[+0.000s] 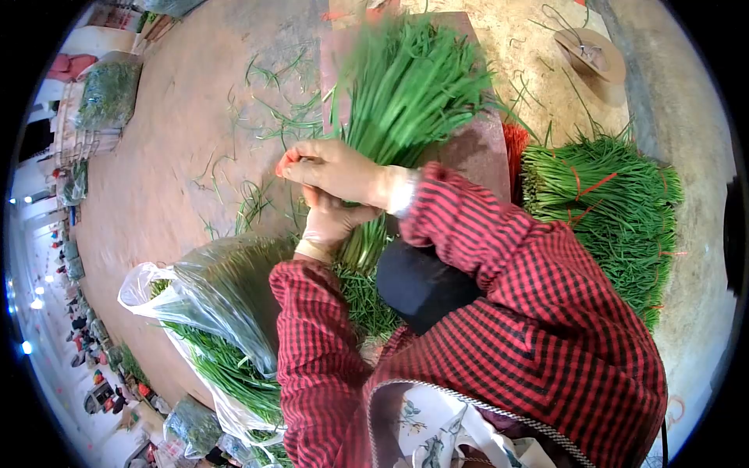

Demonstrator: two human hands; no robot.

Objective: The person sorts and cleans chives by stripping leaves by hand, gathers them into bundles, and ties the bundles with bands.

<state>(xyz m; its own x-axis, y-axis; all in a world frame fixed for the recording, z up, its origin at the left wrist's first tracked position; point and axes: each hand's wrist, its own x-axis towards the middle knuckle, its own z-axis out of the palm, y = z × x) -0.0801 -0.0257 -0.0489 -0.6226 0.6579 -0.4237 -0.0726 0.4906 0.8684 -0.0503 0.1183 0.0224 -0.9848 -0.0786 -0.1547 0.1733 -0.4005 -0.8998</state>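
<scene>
One large bunch of green stalks stands in front of the person, its leaves fanned over a brown board and its pale cut ends near a dark knee. The left hand is clamped around the lower part of the bunch. The right hand crosses just above it, its fingers bent close together; a red patch shows at the fingertips, but I cannot tell whether it is a strip being pinched.

Handling the bunch well, I judge, calls for a snug left hold low on the stems, cut ends level, and pressure light enough not to crush the leaves.

Beside the board hangs one clump of red strands. Next to that lies one pile of tied bunches with at least four red ties showing; the bunches overlap too much to count. On the other side, one clear bag of greens sits near the left sleeve. Loose stalks, too many to count, litter the floor. One round brown object, perhaps a hat, lies farther off.
</scene>
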